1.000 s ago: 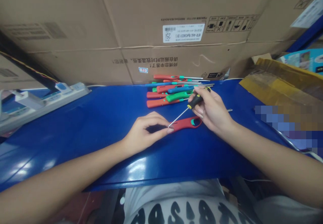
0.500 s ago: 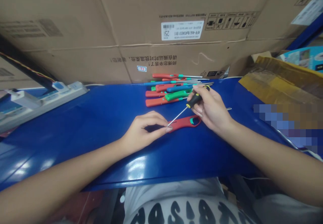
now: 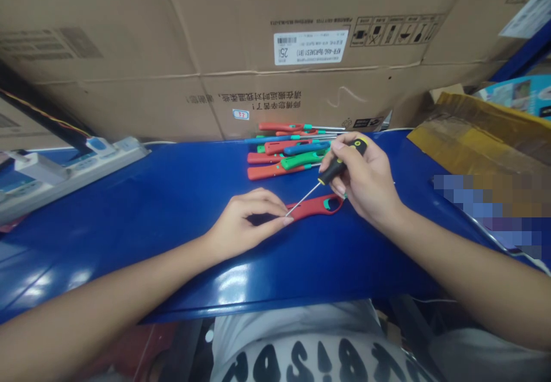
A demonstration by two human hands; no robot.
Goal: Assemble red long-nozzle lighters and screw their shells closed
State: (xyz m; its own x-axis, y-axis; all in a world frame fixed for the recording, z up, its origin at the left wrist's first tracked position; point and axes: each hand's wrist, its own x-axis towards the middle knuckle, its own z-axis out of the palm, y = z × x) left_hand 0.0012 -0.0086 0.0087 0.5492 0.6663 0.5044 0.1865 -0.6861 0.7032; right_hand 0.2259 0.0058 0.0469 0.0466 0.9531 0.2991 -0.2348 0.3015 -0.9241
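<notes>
A red lighter point(image 3: 316, 207) with a teal trigger lies on the blue table. My left hand point(image 3: 247, 221) pinches its left end between thumb and fingers. My right hand point(image 3: 365, 178) is closed round the black and yellow handle of a screwdriver point(image 3: 333, 168). The thin shaft slants down to the left, and its tip meets the lighter's left end beside my left fingertips. Behind my hands lies a pile of long lighters point(image 3: 284, 155), red, green and blue, with metal tubes pointing right.
A large cardboard box point(image 3: 241, 38) stands along the table's back edge. On the left, a white power strip point(image 3: 86, 170) holds plugs. An opened carton with yellow tape point(image 3: 473, 135) is at the right. The blue table point(image 3: 185, 198) has a front edge near my body.
My right hand and the screwdriver handle have shifted and turned slightly. The screwdriver tip and my left hand stay at the red lighter's left end.
</notes>
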